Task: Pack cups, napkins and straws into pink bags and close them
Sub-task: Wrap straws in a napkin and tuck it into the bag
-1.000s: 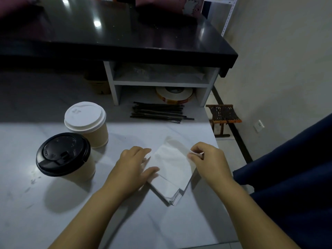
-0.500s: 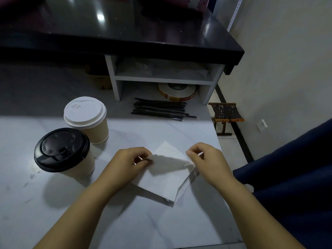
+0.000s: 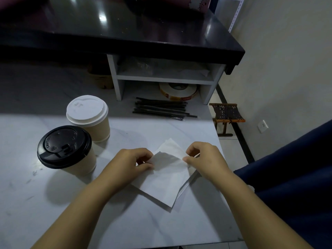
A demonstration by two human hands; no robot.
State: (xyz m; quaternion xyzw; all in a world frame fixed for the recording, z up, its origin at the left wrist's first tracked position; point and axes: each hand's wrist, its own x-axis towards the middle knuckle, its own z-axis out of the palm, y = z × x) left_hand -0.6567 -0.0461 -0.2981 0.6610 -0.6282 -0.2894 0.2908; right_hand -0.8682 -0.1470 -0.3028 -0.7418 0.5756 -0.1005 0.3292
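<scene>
Hands first: your left hand [image 3: 130, 163] pinches the left corner of the top white napkin [image 3: 167, 177], your right hand [image 3: 206, 159] pinches its right corner, and the sheet is raised off a small stack [image 3: 187, 183] lying on the pale marble table [image 3: 53, 212]. Left of your left hand stand two lidded paper cups close together, the black-lidded cup [image 3: 64, 146] nearer you and the white-lidded cup [image 3: 88, 114] behind it. Farther back, a bundle of black straws [image 3: 161, 110] lies on the table before a white shelf unit [image 3: 161, 78], a white roll [image 3: 177, 91] in its lower opening.
</scene>
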